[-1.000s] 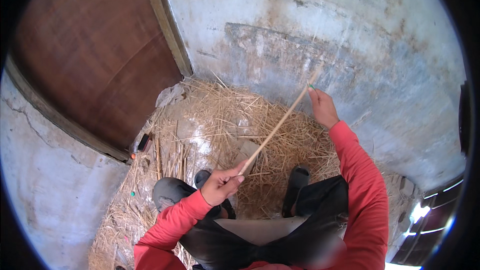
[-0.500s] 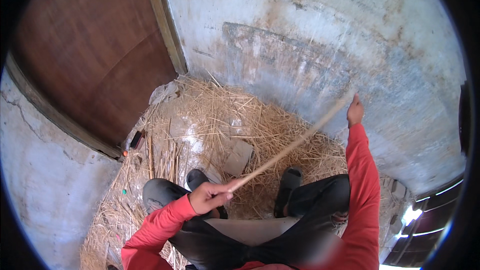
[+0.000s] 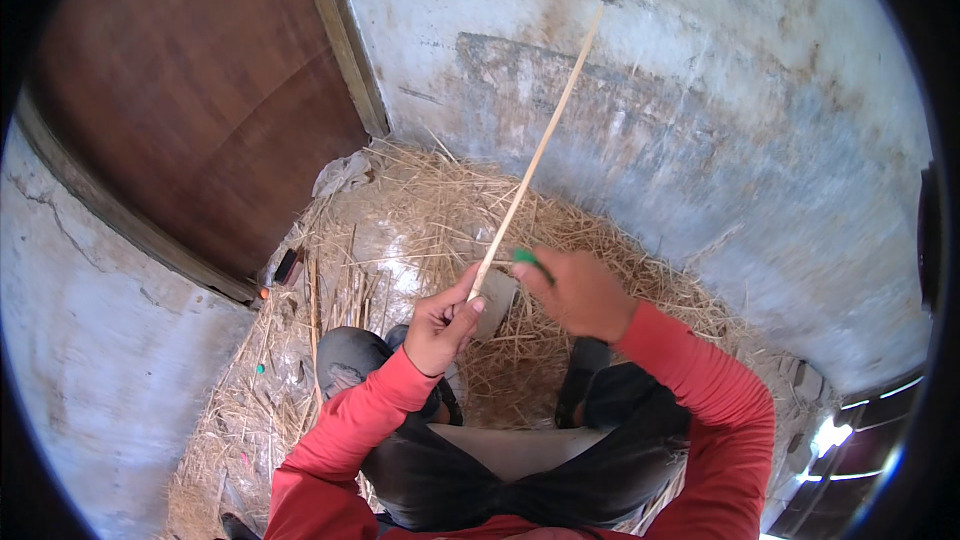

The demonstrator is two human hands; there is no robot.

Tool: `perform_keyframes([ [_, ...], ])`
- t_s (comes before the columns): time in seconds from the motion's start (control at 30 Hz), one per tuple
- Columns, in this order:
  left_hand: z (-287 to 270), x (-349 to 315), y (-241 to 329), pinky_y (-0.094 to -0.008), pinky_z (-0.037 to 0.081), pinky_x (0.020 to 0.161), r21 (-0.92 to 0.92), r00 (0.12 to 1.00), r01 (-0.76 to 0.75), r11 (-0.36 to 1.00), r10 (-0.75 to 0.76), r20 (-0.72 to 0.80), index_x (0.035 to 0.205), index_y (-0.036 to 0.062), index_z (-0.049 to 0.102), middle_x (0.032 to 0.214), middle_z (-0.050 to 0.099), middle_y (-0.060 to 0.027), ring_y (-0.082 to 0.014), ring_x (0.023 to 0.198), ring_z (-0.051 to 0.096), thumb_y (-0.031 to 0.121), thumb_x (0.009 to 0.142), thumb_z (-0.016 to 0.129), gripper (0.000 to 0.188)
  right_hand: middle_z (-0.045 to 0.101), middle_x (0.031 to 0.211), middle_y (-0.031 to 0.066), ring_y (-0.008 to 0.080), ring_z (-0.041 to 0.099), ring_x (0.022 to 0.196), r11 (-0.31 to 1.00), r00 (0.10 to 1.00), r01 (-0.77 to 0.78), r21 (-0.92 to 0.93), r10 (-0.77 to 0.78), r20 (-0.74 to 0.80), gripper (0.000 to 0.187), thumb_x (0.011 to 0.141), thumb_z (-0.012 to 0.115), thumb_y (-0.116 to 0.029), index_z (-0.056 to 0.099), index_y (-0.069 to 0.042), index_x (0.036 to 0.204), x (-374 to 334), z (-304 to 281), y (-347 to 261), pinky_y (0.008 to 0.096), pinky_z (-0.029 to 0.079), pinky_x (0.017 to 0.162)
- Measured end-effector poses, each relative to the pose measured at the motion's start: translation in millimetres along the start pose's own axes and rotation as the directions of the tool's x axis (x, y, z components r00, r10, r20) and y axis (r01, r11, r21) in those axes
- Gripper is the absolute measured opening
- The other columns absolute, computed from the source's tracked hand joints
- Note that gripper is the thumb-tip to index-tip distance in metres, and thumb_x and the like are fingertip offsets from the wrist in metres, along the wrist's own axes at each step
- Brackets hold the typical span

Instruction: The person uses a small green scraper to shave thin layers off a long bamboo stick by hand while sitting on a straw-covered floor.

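My left hand (image 3: 440, 325) pinches the lower end of a long, thin, pale stick (image 3: 540, 150). From there the stick slants up and away to the right, its far tip overlapping the wall in view. Just right of that end is my right hand (image 3: 585, 292), closed and blurred by motion. A small green object (image 3: 530, 260) sticks out between its thumb and fingers; most of it is hidden, so its kind does not show. The green object appears close to the stick, but I cannot tell whether they touch.
Loose straw (image 3: 440, 185) and shavings cover the floor around my feet. A flat pale block (image 3: 495, 305) lies between my shoes. Ahead stands a stained wall (image 3: 700, 120); a brown door (image 3: 190, 110) is at the left. A dark, box-like object (image 3: 287, 267) lies by the door.
The stick has swung from pointing right to pointing up and away. My right hand has left its far end and come in beside my left hand, with a green object now showing in it.
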State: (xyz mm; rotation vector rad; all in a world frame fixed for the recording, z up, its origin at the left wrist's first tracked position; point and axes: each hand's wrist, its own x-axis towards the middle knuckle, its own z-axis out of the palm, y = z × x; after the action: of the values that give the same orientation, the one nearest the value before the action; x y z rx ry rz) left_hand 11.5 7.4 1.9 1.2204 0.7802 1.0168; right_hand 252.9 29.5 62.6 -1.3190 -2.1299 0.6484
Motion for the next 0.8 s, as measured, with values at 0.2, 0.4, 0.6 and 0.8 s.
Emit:
perform_keyframes([
  [0.2, -9, -6, 4, -0.0222, 0.033, 0.049, -0.164, 0.990, 0.128, 0.978, -0.117, 0.075, 0.156, 0.0046, 0.044, 0.063, 0.048, 0.0060, -0.0028, 0.052, 0.039, 0.006, 0.105, 0.059, 0.053, 0.061, 0.068, 0.0219, 0.0384, 0.062, 0.059, 0.993, 0.996, -0.091, -0.082, 0.089, -0.025, 0.046, 0.109, 0.048, -0.041, 0.066, 0.002, 0.110, 9, 29, 37, 0.0489, 0.050, 0.061],
  [0.4, 13, -38, 6, -0.0228, 0.034, 0.047, 0.174, 0.972, -0.092, 0.981, 0.050, 0.231, 0.155, 0.0049, 0.047, 0.062, 0.051, 0.0053, -0.0029, 0.050, 0.043, 0.007, 0.104, 0.061, 0.053, 0.057, 0.063, 0.0176, 0.0309, 0.056, 0.054, 0.969, 0.938, -0.245, 0.036, 0.247, -0.242, 0.052, 0.110, 0.046, -0.043, 0.068, 0.004, 0.114, 22, -13, 94, 0.0452, 0.051, 0.062],
  [0.6, 4, -11, 4, -0.0235, 0.027, 0.043, -0.107, 0.997, 0.041, 0.993, -0.047, -0.061, 0.156, 0.0067, 0.045, 0.059, 0.041, 0.0065, -0.0030, 0.045, 0.032, 0.011, 0.108, 0.054, 0.048, 0.054, 0.062, 0.0225, 0.0354, 0.060, 0.056, 0.998, 0.985, -0.064, 0.019, 0.066, -0.159, 0.044, 0.107, 0.052, -0.041, 0.068, 0.001, 0.108, 2, -10, 33, 0.0478, 0.048, 0.060],
  [0.8, 6, -9, -1, -0.0239, 0.025, 0.044, -0.086, 0.996, 0.065, 0.994, -0.070, -0.047, 0.156, 0.0071, 0.045, 0.058, 0.037, 0.0068, -0.0032, 0.045, 0.027, 0.009, 0.109, 0.052, 0.048, 0.060, 0.064, 0.0224, 0.0433, 0.061, 0.058, 0.993, 0.993, 0.030, -0.118, -0.016, 0.115, 0.039, 0.105, 0.055, -0.039, 0.068, -0.002, 0.110, 1, 31, -6, 0.0502, 0.047, 0.057],
])
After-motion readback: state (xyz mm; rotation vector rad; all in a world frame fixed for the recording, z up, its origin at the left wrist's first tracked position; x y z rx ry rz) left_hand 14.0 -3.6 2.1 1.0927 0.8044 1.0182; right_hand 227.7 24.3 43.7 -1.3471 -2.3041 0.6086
